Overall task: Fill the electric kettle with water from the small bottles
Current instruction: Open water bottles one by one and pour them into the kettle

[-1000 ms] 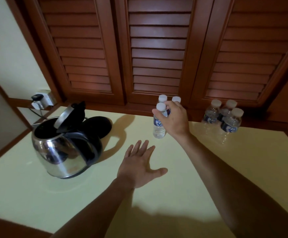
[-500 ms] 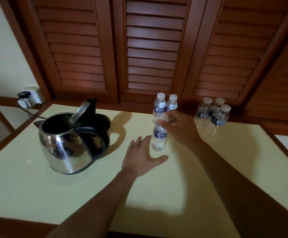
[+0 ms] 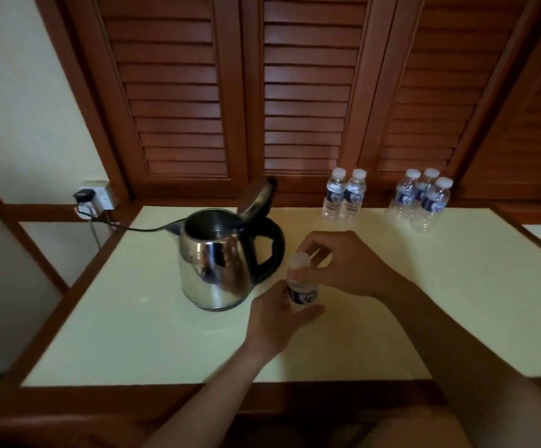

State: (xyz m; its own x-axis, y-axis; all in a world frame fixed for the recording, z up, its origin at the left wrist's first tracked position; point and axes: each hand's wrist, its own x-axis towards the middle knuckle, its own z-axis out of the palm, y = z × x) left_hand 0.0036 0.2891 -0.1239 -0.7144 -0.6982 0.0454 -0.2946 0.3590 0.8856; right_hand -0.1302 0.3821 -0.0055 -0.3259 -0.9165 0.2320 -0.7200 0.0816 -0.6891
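Note:
A steel electric kettle with a black handle stands on the pale tabletop, its lid tipped up and open. Just right of it, a small water bottle with a white cap and blue label is held between both hands. My left hand grips the bottle's lower body from the front. My right hand curls over the top, fingertips at the cap. Two more small bottles stand at the back centre and three bottles at the back right.
Brown louvred wooden doors rise behind the table. A wall socket with a plug sits at the back left, and its black cord runs across to the kettle. A wooden rim edges the table's front.
My right hand has carried one bottle from the back group toward me, beside the kettle. My left hand, flat and open on the table before, now grips the bottle's body.

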